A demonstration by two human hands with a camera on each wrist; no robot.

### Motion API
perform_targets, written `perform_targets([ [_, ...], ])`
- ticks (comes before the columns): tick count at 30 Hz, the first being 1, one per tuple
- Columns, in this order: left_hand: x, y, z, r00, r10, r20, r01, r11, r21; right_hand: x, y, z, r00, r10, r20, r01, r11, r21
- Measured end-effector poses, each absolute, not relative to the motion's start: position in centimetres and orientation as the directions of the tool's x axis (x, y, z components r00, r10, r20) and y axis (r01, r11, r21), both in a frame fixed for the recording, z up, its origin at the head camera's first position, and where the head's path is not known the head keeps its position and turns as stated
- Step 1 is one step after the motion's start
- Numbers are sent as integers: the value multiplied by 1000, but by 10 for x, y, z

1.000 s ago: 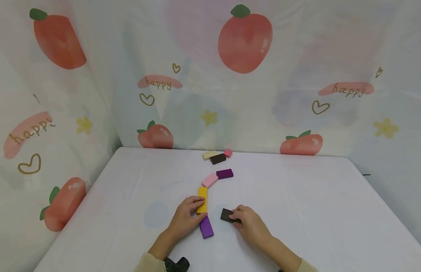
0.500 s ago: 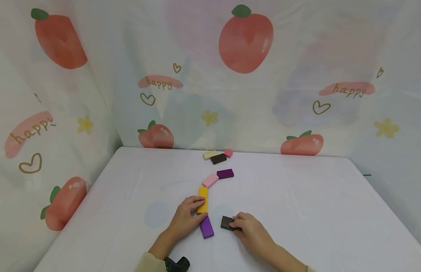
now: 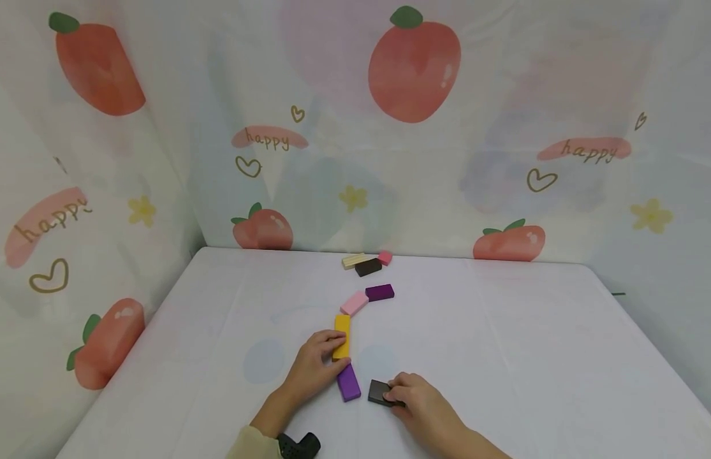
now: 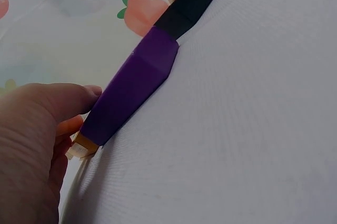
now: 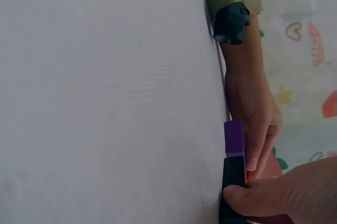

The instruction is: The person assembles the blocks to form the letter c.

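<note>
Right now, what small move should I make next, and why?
Probably ease the black block in your right grip leftward to the near end of the purple block. The head view shows a narrow gap between them, and the pink block, yellow block and purple block form a bent line ending there.

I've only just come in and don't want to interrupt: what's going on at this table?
A person's right hand pinches a dark block beside a purple block, a small gap between them. The left hand rests its fingers on a yellow block. Purple, yellow, light pink and dark purple blocks form a bent line; three more blocks lie near the far edge.
</note>
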State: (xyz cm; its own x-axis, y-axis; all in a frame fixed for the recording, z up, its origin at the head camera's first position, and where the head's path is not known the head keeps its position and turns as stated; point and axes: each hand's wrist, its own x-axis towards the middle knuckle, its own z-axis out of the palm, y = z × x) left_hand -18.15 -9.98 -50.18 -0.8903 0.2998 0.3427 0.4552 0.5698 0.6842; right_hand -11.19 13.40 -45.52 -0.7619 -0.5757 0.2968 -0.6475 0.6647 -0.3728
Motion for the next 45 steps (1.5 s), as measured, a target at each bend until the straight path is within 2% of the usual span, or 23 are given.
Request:
perform_targets([
  [6, -181, -99, -500, -892, 299, 338, 451, 567, 690, -107, 133, -452, -763, -602, 236, -641, 657, -396],
  [17, -181, -98, -499, -895, 293, 336, 446, 573, 687, -103, 129, -451, -760, -620, 197, -634, 639, -435],
  [45, -182, -99, -500, -887, 293, 357, 462, 575, 675, -100, 124, -453, -751, -628, 204, -642, 623, -447],
])
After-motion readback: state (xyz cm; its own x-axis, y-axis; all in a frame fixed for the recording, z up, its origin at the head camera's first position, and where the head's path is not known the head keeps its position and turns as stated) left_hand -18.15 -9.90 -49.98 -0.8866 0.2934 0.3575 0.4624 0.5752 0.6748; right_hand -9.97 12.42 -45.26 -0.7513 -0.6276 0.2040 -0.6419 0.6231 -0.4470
